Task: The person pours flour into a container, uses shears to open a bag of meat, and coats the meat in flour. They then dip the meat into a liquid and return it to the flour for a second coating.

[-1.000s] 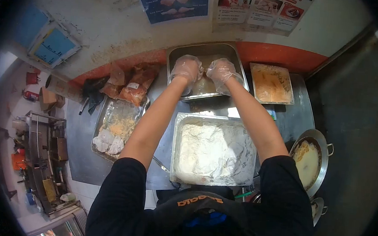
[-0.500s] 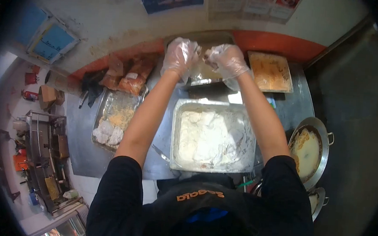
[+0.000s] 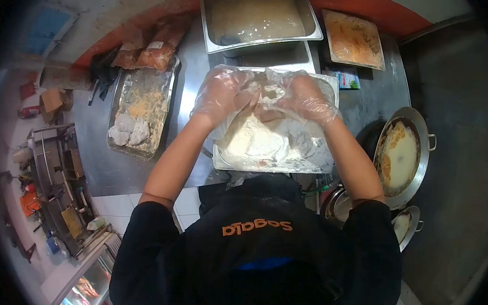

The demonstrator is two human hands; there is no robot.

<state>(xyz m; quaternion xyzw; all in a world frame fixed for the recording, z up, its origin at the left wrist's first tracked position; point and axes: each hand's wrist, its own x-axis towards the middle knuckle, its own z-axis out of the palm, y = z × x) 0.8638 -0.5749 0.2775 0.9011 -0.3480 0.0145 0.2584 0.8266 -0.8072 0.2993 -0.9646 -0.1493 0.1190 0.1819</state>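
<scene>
Both my hands wear clear plastic gloves and are down at the far part of a metal tray of white flour (image 3: 261,142). My left hand (image 3: 221,92) has its fingers curled round what looks like a raw chicken piece (image 3: 250,97). Opposite it, my right hand (image 3: 307,97) is closed too, with a similar pinkish piece low at its fingers, touching the flour. Gloves and fingers partly hide both pieces. Beyond them stands a deep metal pan of cloudy liquid (image 3: 257,19).
On the left, a metal tray (image 3: 168,100) holds floured pieces (image 3: 128,130) and crumbs, with plastic bags (image 3: 158,52) behind it. An orange-crusted tray (image 3: 354,39) is at back right. Pans of pale, foamy contents (image 3: 403,156) stand at right.
My hands have come back from above the liquid pan, toward me and down, into the flour tray. The view has tilted, showing the liquid pan in full.
</scene>
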